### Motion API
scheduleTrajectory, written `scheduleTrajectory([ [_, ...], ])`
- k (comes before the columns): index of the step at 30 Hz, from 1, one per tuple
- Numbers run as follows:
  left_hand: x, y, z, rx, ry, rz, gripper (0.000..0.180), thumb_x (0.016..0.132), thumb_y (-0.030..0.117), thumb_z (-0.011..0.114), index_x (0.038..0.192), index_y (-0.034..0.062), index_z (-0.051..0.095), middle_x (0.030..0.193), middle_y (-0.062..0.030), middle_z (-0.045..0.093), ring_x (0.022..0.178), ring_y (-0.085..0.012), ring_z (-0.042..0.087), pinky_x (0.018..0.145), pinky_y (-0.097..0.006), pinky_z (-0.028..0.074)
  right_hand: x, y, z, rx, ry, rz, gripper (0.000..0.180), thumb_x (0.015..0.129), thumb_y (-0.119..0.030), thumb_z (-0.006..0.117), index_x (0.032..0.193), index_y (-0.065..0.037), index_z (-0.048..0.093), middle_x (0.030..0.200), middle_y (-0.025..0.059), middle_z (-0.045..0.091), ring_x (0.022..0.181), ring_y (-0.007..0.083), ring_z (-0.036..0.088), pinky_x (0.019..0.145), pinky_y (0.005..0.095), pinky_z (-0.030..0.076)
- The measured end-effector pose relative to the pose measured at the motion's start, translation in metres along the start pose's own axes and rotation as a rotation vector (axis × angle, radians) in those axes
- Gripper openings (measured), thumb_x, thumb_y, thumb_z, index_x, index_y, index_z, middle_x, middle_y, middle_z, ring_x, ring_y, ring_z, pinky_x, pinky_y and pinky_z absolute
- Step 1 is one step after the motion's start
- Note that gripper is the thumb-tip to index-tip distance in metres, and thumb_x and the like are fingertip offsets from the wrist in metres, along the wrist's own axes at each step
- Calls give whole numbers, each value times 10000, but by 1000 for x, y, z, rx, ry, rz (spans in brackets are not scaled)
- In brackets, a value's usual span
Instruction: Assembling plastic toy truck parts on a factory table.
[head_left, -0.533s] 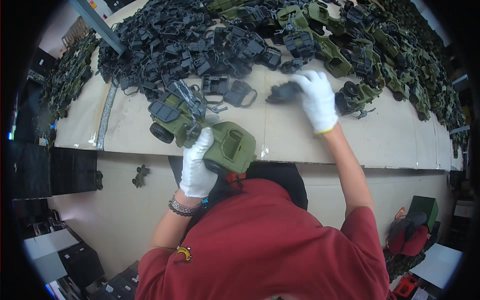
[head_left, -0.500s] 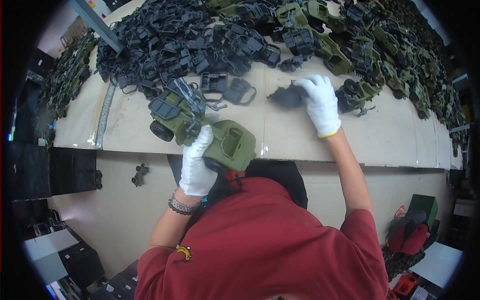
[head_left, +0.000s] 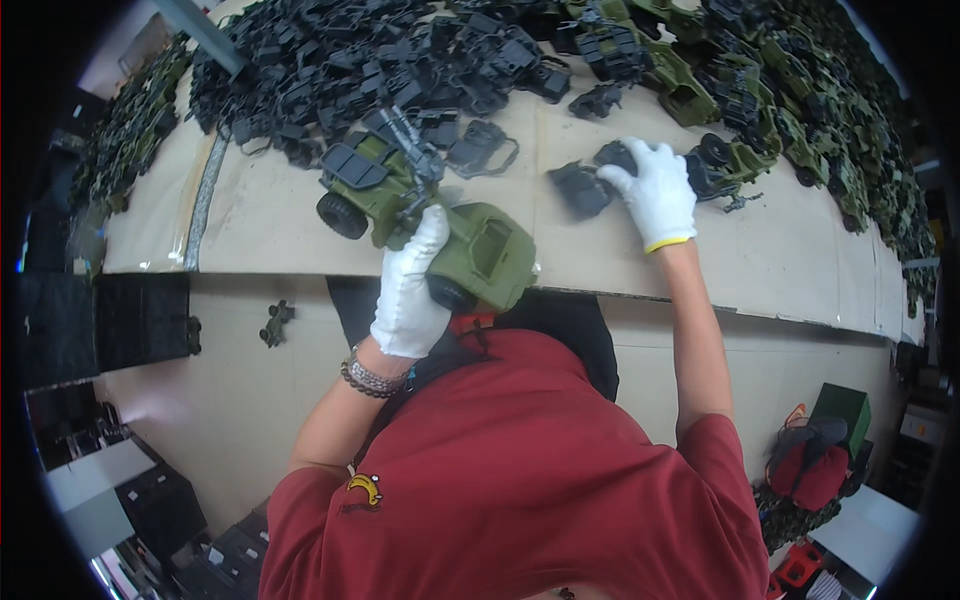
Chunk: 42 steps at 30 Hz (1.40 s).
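Note:
My left hand (head_left: 412, 285), in a white glove, is closed around the middle of a green toy jeep (head_left: 488, 252). The jeep is tilted over the table's near edge, with black wheels, a dark grey rear tray and a grey mounted gun (head_left: 408, 140). My right hand (head_left: 656, 195), gloved too, is bent over the tabletop, thumb and fingers around a dark grey plastic part (head_left: 582, 190). That part is blurred, and the fingers cover some of it. Just right of this hand lies another green toy vehicle (head_left: 745, 165) with its wheels showing.
A large heap of dark grey plastic parts (head_left: 370, 75) covers the table's far left. Green toy vehicles (head_left: 800, 130) pile up at the right. A loose grey frame (head_left: 483, 148) lies beyond the jeep. A metal post (head_left: 200, 35) stands at the back left. The cardboard-covered table (head_left: 270, 220) ends before me.
The dark grey part has turned in my right hand, whose fingers and thumb now show more apart. My left hand still holds the jeep, slightly farther right in the picture. The whole view has shifted a little.

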<state>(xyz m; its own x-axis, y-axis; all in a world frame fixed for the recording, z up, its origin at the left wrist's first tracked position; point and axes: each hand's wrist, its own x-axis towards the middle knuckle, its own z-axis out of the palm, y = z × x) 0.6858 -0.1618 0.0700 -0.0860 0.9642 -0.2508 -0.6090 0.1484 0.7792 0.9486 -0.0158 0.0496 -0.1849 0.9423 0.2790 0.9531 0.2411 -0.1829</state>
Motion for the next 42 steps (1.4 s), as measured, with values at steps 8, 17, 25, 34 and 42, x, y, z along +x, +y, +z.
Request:
scheduleTrajectory([
  [8,-6,5,-8,-102,39,-3,402,976,304,657,1288,84,530,1168,-54,621,1079,-181,638,950,-368,532,4,21,-22,231,98,-283,431,733,-66,754,1150,-117,654,1348,150,558,1148,379,548,972,425,481],
  [17,-2,3,-5,-113,28,-10,402,972,321,662,1280,91,546,1179,-38,618,1081,-174,634,935,-368,540,-69,48,-32,142,-107,-252,409,729,70,631,1097,-108,635,1449,137,507,1230,399,517,1006,444,465],
  [25,1,-6,-6,-52,75,12,423,975,291,667,1327,84,557,1196,-13,600,1056,-135,615,917,-327,522,-73,14,-20,64,-10,-17,515,783,-133,738,1277,-116,594,1351,171,542,1211,353,522,1004,435,453],
  [34,-15,-4,0,208,92,115,371,985,277,660,1253,25,610,1157,-28,648,1036,-110,597,921,-279,471,-86,-94,-41,824,-20,-457,639,768,-390,776,1321,-117,612,1318,149,553,1206,368,503,1035,451,422],
  [42,-22,-6,-3,216,83,260,358,1002,266,632,1261,20,600,1172,-41,655,1034,-121,596,917,-290,471,-92,-98,-24,928,119,-522,648,798,-407,761,1314,-47,604,1376,165,554,1159,388,525,1006,457,434],
])
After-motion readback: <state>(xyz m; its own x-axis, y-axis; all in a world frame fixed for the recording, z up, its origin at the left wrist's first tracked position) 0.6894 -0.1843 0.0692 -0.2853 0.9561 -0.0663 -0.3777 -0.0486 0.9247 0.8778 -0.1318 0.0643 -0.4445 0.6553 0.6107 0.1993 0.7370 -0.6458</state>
